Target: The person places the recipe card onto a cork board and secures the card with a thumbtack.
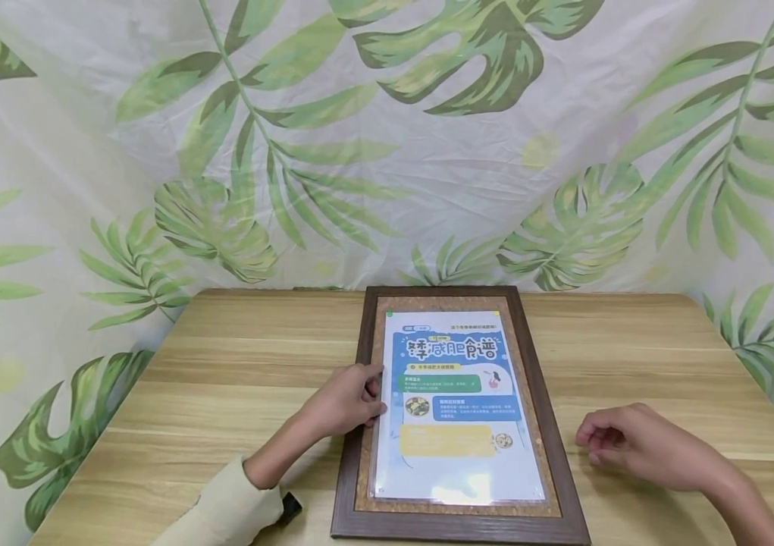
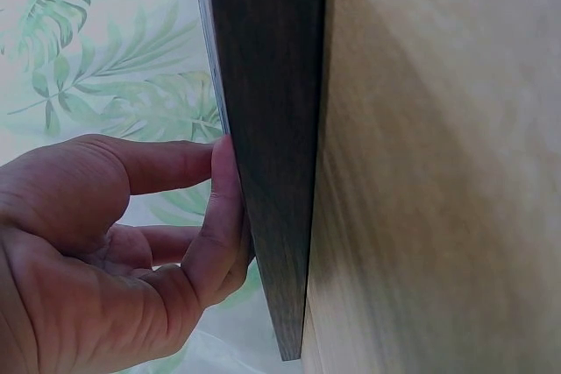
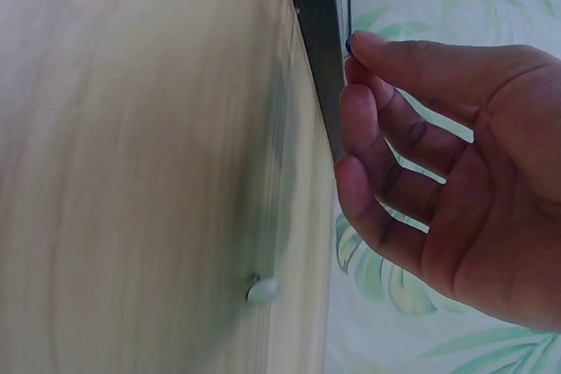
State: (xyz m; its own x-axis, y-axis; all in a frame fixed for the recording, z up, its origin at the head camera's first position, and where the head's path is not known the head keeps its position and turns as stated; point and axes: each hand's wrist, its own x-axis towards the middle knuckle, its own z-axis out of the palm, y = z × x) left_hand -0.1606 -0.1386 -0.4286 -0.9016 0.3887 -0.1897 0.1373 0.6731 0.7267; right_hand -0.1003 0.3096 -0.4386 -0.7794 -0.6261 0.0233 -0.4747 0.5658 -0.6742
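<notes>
My left hand (image 1: pixel 349 398) reaches over the left side of a brown-framed cork board (image 1: pixel 455 525). Its thumb and a fingertip rest apart on the left edge of a printed poster (image 1: pixel 462 478) lying on the cork. In the left wrist view, the fingers of the left hand (image 2: pixel 131 234) are bent at the board's dark frame (image 2: pixel 267 85). My right hand (image 1: pixel 653 447) is just right of the board, fingers curled. Up close, the right hand (image 3: pixel 456 155) pinches a small dark blue pin (image 3: pixel 349 45) between thumb and forefinger; most of it is hidden.
A green pin (image 1: pixel 390 313) and a yellow pin (image 1: pixel 496 312) sit at the poster's top corners. A small whitish knob-like thing (image 3: pixel 263 289) is on the wooden table (image 1: pixel 250 341). A black object (image 1: pixel 289 508) is beside the left sleeve. A leaf-patterned cloth (image 1: pixel 427 174) hangs behind.
</notes>
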